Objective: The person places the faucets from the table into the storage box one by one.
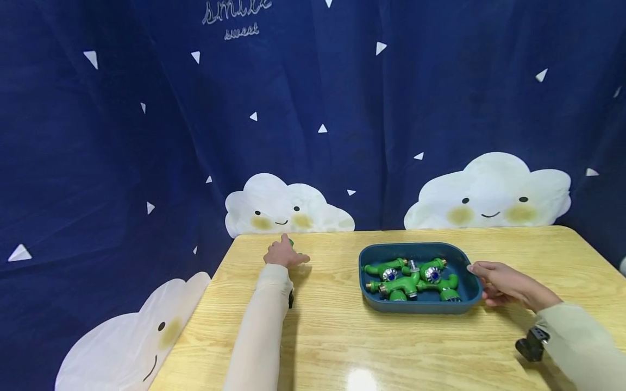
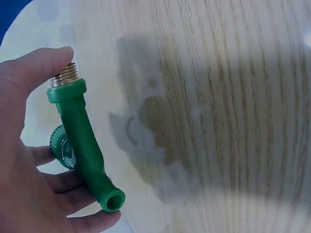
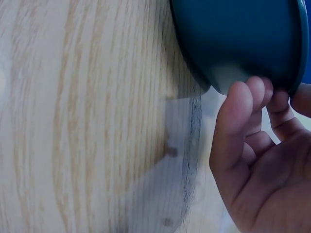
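My left hand point(image 1: 285, 254) is over the far left of the table. In the left wrist view it grips a green tap point(image 2: 80, 128), thumb on the brass threaded end and fingers behind the body and around the spout end. The tap's round handle point(image 2: 62, 145) faces the palm; in the head view the hand hides most of the tap. With my right hand point(image 1: 508, 285) I pinch the right-hand rim of a dark teal basin point(image 1: 420, 308), thumb at the rim and fingers against the outer wall. Several green taps point(image 1: 403, 283) with brass ends lie inside the basin.
The basin stands on a light wooden table point(image 1: 332, 347), right of the middle. A dark blue curtain point(image 1: 313, 81) with white triangles and smiling clouds hangs behind the table and along its left side. A small black device point(image 1: 533, 343) is strapped at the right wrist.
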The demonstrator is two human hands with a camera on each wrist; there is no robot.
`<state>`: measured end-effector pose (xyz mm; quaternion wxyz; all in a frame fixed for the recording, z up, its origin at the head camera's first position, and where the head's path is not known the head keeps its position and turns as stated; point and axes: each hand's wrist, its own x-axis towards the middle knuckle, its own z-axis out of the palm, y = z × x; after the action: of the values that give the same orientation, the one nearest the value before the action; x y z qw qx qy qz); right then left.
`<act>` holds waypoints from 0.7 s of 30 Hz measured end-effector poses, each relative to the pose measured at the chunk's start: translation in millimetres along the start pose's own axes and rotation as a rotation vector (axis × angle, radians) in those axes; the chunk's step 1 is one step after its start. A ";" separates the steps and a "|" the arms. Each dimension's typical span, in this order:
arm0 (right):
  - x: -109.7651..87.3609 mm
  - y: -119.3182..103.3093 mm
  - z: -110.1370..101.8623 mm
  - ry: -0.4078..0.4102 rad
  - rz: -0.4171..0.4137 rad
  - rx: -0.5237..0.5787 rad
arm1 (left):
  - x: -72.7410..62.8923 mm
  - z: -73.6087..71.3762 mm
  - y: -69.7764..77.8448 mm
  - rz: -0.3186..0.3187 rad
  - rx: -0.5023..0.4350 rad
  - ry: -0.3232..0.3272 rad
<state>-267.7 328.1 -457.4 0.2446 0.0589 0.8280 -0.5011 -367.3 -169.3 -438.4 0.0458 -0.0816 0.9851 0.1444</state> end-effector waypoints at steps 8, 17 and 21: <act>1.3 1.4 -1.6 -0.004 -0.010 -0.009 | -1.4 -6.3 0.2 -0.007 0.008 0.002; 1.5 0.5 -2.7 -0.011 -0.006 0.002 | -5.6 -11.8 8.3 0.030 0.009 0.011; 1.1 2.1 -0.9 -0.003 -0.006 0.001 | -9.6 -9.8 13.8 0.075 0.017 -0.018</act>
<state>-268.3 329.7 -459.2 0.2442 0.0556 0.8276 -0.5023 -360.9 -157.7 -424.2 0.0501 -0.0428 0.9882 0.1385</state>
